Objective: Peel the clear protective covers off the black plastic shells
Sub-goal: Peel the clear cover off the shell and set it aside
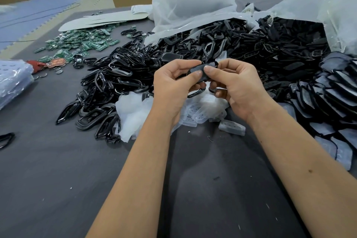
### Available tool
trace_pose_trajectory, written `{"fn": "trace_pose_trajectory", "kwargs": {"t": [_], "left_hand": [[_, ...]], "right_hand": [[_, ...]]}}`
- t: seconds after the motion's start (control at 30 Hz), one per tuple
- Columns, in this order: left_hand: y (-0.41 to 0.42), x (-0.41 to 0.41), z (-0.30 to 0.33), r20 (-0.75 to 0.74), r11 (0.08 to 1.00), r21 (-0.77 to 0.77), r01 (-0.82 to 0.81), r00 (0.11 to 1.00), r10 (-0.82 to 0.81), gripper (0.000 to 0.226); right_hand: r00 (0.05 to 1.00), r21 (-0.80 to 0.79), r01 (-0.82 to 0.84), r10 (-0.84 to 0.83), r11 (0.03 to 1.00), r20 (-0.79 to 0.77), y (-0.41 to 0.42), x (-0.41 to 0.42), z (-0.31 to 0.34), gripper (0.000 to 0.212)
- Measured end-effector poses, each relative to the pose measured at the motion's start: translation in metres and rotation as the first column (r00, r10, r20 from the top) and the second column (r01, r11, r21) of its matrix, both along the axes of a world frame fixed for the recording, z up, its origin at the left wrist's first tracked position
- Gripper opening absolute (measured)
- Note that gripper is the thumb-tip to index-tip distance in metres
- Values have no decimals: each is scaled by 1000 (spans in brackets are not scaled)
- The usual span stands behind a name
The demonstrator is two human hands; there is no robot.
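Both hands work one black shell (200, 72) above the bench (58, 170): the left hand (173, 85) pinches it, the right hand (233, 85) pinches its clear cover (212, 64) at the end. Peeled covers (201, 110) lie heaped just below; a big pile of shells (251, 44) waits behind, so most work seems left.

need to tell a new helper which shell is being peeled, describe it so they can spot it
Start at the big heap of black frames mid-table, then look just in front. The black shell is the only one lifted off the table, pinched between left hand and right hand.
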State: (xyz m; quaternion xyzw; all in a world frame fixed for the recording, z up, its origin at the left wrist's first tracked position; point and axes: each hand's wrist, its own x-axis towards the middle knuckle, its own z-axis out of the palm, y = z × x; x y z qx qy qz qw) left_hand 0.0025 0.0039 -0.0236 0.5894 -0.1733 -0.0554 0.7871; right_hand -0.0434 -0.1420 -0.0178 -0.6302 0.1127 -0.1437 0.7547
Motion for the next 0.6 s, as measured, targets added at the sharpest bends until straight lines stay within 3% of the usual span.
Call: {"fn": "trace_pose_trajectory", "kwargs": {"t": [0.27,0.43,0.6], "left_hand": [[-1,-1,-1,-8,999,16,-34,999,34,20],[-3,-2,0,-9,999,22,-37,999,37,20],[-2,-1,1,2,998,33,-60,998,60,20]], "right_hand": [[995,-108,80,-73,991,66,1,0,1,4],[990,-147,125,-113,981,88,2,2,-1,14],[987,-262,100,-63,960,144,3,2,-5,4]]}}
